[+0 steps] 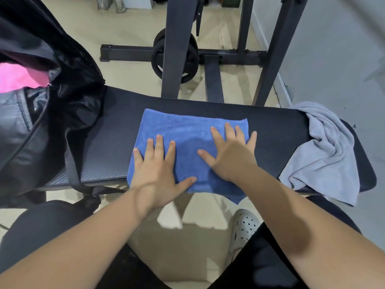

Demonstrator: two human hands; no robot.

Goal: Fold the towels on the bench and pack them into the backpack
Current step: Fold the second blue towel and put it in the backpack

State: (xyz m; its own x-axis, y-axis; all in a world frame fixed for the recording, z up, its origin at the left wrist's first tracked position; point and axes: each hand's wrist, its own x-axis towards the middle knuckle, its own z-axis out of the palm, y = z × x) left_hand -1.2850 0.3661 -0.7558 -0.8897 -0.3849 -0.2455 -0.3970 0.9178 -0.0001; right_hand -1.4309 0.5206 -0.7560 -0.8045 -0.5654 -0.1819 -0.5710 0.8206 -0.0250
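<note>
Your left hand and your right hand both lie flat, palms down, on the folded blue terry towel, fingers spread wide and gripping nothing. That towel sits at the middle of the black padded bench, with its near edge and one corner hanging over the bench's front edge toward you.

At the left end of the bench stands the black fabric backpack, unzipped with its mouth gaping toward you. Inside its main compartment you can see a bright pink towel; how it is folded cannot be made out. The backpack's body rests on the bench, and a strap drops over the front edge.

At the right end of the bench, well apart from your hands, a light grey towel lies crumpled and unfolded, partly draped over the front edge.
</note>
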